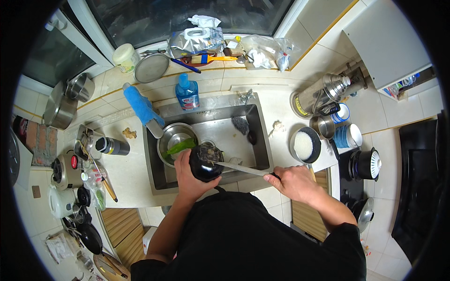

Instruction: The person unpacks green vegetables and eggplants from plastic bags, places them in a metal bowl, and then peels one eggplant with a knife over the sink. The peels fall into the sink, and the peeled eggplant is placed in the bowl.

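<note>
My left hand [190, 181] is wrapped round a dark, glossy round eggplant [205, 172], lifted over the front of the steel sink [151, 173]. Its rough brownish stem cap faces up. From the right, my right hand [296, 181] grips the handle of a knife [246, 168]. The blade lies across toward the eggplant's cap, its tip at the cap's edge; whether it has cut in I cannot tell. Behind the eggplant, a steel bowl [165, 132] sits in the sink's left side with a green pepper [182, 146] in it.
A grey scouring pad [240, 124] lies in the sink. The blue-covered faucet [140, 104] and a blue bottle [187, 92] stand behind it. To the right are a pot of white rice [303, 145], stacked bowls [348, 136] and a metal thermos [311, 96]. A dark tumbler [112, 146] lies left.
</note>
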Demonstrator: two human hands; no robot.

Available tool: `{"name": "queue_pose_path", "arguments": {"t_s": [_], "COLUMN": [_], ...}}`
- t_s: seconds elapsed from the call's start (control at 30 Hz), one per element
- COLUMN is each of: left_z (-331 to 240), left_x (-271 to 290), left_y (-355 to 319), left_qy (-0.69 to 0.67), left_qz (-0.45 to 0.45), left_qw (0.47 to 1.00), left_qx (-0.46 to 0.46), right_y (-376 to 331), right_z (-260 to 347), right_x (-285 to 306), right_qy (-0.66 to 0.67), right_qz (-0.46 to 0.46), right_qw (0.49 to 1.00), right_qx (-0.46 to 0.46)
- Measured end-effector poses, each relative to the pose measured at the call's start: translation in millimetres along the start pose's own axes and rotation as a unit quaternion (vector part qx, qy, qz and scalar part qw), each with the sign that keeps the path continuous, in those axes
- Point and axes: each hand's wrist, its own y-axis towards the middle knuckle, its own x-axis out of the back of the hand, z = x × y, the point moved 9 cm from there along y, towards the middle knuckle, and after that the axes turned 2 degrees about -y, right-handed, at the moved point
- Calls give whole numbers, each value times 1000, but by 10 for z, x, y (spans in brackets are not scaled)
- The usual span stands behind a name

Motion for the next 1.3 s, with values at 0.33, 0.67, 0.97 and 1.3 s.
{"name": "queue_pose_path", "arguments": {"t_s": [0.33,0.67,0.97,1.3], "left_z": [32,453,356,292], "left_x": [-132,-392,-515,-673], "left_y": [-159,-241,-244,-313], "left_qy": [-3,-307,-451,-577], "left_qz": [-12,189,224,282], "left_qw": [1000,923,839,726], "left_qx": [-24,134,205,244], "right_y": [85,174,216,265], "right_z": [107,-25,-132,-255], "right_x": [-234,-322,-237,-445], "right_qy": [-16,-34,-31,11], "right_qz": [-7,4,-66,-38], "right_qw": [1000,999,996,996], "right_qx": [-4,42,51,79]}}
